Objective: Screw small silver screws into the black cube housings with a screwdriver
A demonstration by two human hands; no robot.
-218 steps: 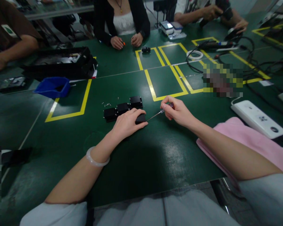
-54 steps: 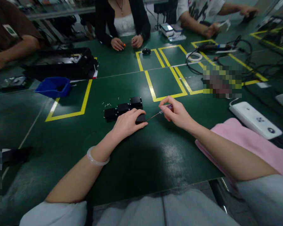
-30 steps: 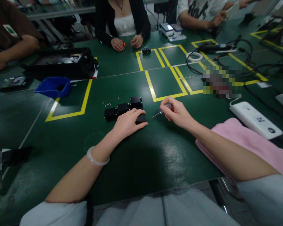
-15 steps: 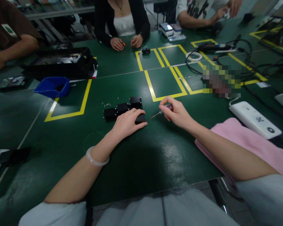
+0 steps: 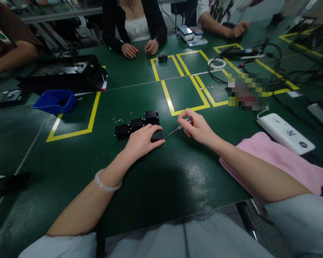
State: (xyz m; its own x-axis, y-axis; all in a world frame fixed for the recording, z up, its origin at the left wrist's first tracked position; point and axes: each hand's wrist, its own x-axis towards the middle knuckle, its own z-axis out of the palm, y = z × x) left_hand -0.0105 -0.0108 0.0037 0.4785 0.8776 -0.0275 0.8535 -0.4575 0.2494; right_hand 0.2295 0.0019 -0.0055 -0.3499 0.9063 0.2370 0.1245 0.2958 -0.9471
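Change: framing drifted slightly; pose unchanged. Screwdriver (image 5: 179,127) tip stays at the held black block's (image 5: 157,135) 4 o'clock corner; judged, same spot still being worked. Co-worker's hand (image 5: 239,29), far off at 1 o'clock, now lower.
Left grip (image 5: 141,139): grasping held block, on table (image 5: 150,186). Right grip (image 5: 195,125): pinching screwdriver, which enters from 2 o'clock.
Count: screwdriver, 1; black blocks, 4 (1 held, 3 other blocks (image 5: 136,124) from 9 to 11 o'clock); loose screw-like bits (image 5: 119,120), 10 o'clock, several, too small to count.
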